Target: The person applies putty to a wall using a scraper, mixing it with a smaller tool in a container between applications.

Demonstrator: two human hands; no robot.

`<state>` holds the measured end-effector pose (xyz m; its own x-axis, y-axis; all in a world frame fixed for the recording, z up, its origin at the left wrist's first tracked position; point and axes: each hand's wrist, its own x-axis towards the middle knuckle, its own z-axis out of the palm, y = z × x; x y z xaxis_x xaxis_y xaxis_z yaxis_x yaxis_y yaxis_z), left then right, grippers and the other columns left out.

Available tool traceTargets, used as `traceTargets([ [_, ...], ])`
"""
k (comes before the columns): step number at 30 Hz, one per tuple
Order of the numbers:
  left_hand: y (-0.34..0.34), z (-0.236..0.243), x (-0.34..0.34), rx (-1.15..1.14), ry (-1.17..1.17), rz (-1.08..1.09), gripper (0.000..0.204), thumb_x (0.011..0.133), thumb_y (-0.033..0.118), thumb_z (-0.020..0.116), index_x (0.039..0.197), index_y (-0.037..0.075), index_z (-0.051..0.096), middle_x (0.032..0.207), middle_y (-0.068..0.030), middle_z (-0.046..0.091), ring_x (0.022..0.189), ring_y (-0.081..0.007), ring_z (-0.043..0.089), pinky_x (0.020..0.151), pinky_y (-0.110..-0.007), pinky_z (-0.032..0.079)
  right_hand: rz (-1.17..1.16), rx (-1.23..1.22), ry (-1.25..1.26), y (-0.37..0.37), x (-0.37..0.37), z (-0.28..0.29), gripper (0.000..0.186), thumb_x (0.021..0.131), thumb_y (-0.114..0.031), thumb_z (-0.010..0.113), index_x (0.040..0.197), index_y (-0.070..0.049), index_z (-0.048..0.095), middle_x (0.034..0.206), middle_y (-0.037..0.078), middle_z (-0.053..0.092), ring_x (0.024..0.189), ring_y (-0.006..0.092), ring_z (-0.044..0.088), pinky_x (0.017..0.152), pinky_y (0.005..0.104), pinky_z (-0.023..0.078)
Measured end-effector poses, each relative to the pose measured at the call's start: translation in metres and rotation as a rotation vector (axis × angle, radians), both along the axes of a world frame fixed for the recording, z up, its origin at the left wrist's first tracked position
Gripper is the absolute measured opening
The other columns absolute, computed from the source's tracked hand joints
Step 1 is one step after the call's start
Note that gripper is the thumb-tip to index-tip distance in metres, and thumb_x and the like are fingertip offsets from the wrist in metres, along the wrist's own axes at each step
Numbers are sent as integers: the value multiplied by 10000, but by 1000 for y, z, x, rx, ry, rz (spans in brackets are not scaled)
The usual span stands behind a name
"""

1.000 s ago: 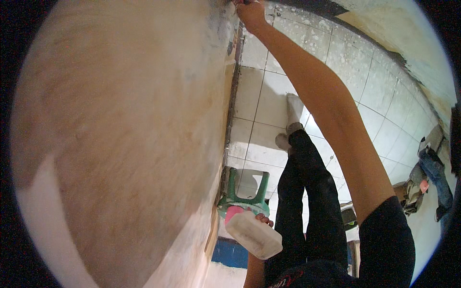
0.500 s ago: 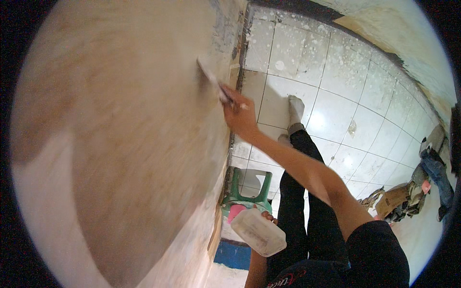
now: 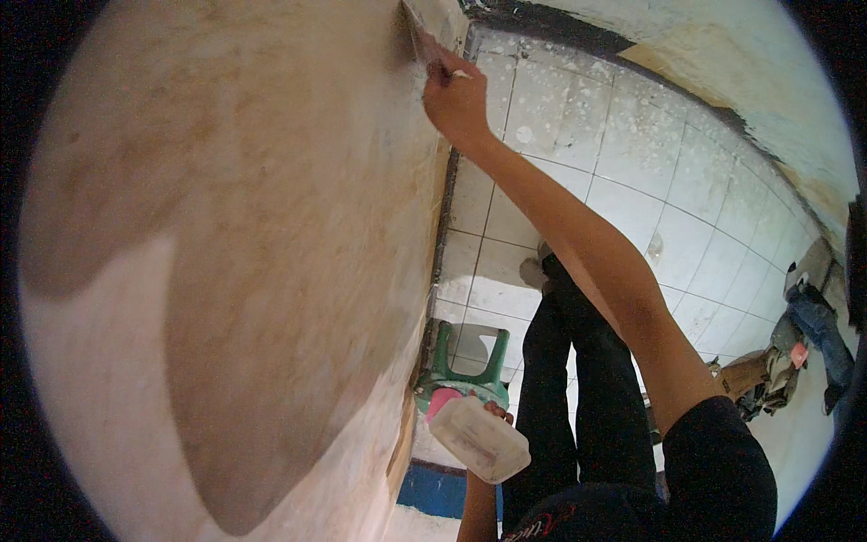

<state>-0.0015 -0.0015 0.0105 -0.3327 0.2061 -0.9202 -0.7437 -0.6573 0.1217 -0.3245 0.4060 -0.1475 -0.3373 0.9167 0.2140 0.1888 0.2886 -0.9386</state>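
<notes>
Near the top of the view, my right hand (image 3: 457, 101) is closed round a putty knife (image 3: 424, 41). Its blade lies against the tan wall (image 3: 262, 199), close to where two walls meet. Low in front of my body, my left hand (image 3: 498, 412) holds a whitish rectangular plastic tub (image 3: 480, 441). Only a few fingertips show past the tub's far edge; the rest of that hand is behind it. Something pink (image 3: 442, 399) shows beside the tub, partly covered by it.
A green plastic stool (image 3: 495, 359) stands by the wall's foot. White floor tiles (image 3: 623, 208) carry pale splatters. Clothes (image 3: 817, 330) and cardboard (image 3: 742, 376) lie in a heap at the right, along the opposite wall. My legs (image 3: 551, 388) stand between.
My right hand has moved the putty knife up along the wall, toward the far corner. My feet have shifted. The tub in my left hand has barely moved.
</notes>
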Motion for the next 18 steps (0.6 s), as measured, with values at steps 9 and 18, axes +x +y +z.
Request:
traceTargets([
  [9,25,17,-10,-348,97,-340,454,982,441,433,1360,191,427,1284,-74,541,936,-223,584,881,-428,482,390,-447,148,-163,112,87,456,815,50,574,1262,-39,589,1183,224,637,1090,315,645,907,327,493],
  [18,-57,-13,33,-463,-69,-231,324,964,360,485,1177,125,548,1025,-41,614,766,-216,576,758,-416,496,156,-501,-128,-102,94,-43,303,917,-101,521,1192,-10,609,873,194,676,747,169,610,704,339,491],
])
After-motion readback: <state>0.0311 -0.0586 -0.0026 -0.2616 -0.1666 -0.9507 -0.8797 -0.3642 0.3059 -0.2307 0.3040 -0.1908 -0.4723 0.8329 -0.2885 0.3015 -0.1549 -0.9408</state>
